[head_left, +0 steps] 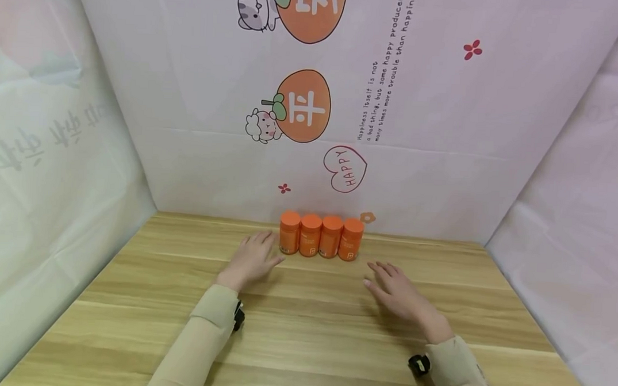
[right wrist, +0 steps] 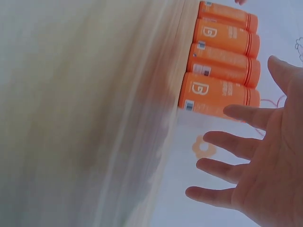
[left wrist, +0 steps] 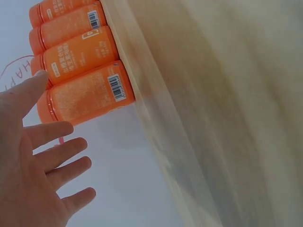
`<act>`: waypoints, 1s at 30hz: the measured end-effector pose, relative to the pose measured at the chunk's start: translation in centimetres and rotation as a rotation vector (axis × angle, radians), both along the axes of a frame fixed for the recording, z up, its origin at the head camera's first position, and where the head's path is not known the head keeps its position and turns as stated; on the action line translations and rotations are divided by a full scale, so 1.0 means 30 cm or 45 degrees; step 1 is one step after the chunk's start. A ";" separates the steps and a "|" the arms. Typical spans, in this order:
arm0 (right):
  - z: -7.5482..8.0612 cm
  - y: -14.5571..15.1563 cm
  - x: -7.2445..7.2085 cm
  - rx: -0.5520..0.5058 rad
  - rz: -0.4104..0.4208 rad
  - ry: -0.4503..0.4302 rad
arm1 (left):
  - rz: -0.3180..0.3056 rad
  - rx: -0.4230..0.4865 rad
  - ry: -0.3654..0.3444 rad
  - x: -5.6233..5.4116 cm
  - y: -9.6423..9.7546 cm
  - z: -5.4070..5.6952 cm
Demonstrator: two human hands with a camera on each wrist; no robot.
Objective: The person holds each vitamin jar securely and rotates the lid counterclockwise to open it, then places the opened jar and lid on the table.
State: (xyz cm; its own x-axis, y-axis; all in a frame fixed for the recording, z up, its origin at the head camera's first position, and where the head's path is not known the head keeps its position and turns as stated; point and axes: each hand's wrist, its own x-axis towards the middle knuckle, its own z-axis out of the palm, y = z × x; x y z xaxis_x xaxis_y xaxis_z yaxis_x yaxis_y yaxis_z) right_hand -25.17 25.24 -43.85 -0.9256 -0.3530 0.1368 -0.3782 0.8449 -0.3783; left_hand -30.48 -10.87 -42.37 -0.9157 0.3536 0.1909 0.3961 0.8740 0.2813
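Observation:
Several orange bottles with orange screw caps stand upright side by side in a row at the back of the wooden table; the leftmost bottle (head_left: pixel 289 233) and the rightmost bottle (head_left: pixel 350 241) mark its ends. Just left of the row is my left hand (head_left: pixel 253 257), fingers spread and holding nothing. My right hand (head_left: pixel 398 292) hovers a little to the right and nearer to me, its fingers apart and its palm bare. Barcodes show on the near-end bottle (left wrist: pixel 92 93) in the left wrist view. A white logo marks the near-end bottle (right wrist: pixel 213 94) in the right wrist view.
The wood-grain table (head_left: pixel 303 331) reaches back to a white printed backdrop (head_left: pixel 211 171) close behind the bottles. White cloth walls (head_left: pixel 571 227) enclose the left and right sides. A black wrist camera (head_left: pixel 418 365) sits at the right sleeve.

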 end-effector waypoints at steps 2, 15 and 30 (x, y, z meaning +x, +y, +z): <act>0.001 0.008 0.000 -0.007 -0.006 0.002 | 0.005 -0.010 -0.004 -0.012 0.002 0.000; 0.013 0.049 0.005 -0.008 -0.055 -0.021 | 0.031 0.012 -0.027 -0.091 0.018 -0.018; 0.007 0.112 0.005 -0.038 -0.074 -0.012 | 0.072 0.217 -0.195 -0.145 0.042 -0.033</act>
